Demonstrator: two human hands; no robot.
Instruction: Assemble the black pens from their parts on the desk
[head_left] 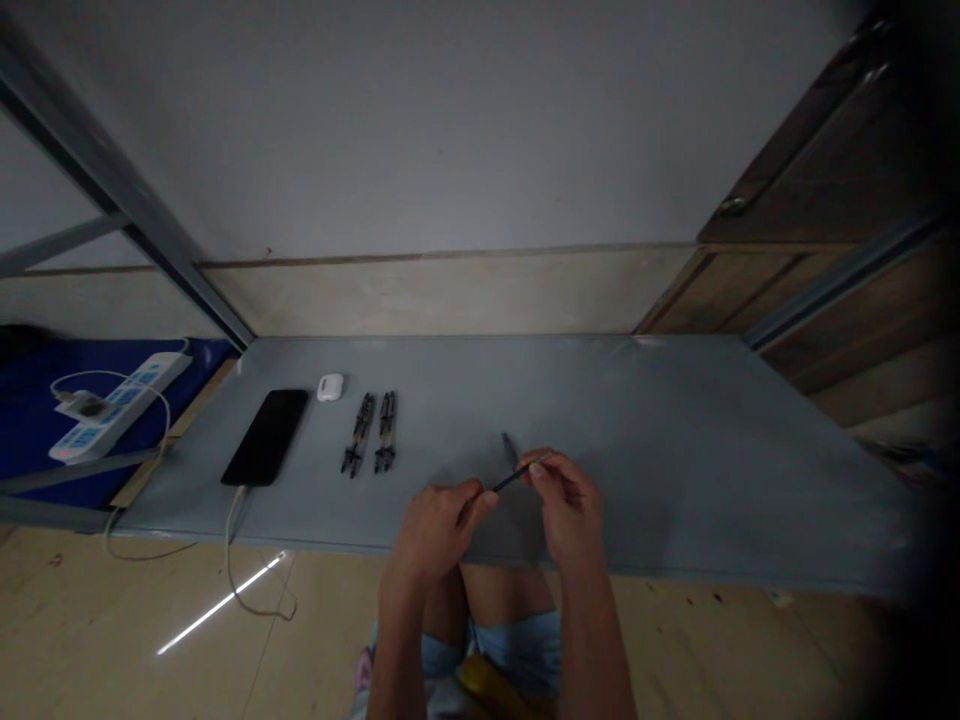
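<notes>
Dark stick: sitting up in both hands, sloping up to the right, above the front half of the counter and roughly mid-length along its front edge.
Left hand: pinching the lower end of the stick between thumb and fingers, so yeah, pretty narrow grip.
Right hand: gripping the upper end the same way, thumb on top, other fingers curling in.
Loose dark piece: lying on the counter just past the right hand, which is partly hiding it.
Slim dark bundles: two, left and right, lying side by side left of the hands; too small for me to tell exactly what they're made of.
Phone: lying by the counter's left edge, screen dark, white cable hanging off the front edge.
White case: sitting near the phone's far end, towards the back left corner.
Power strip: resting on a blue surface beyond the left edge.
</notes>
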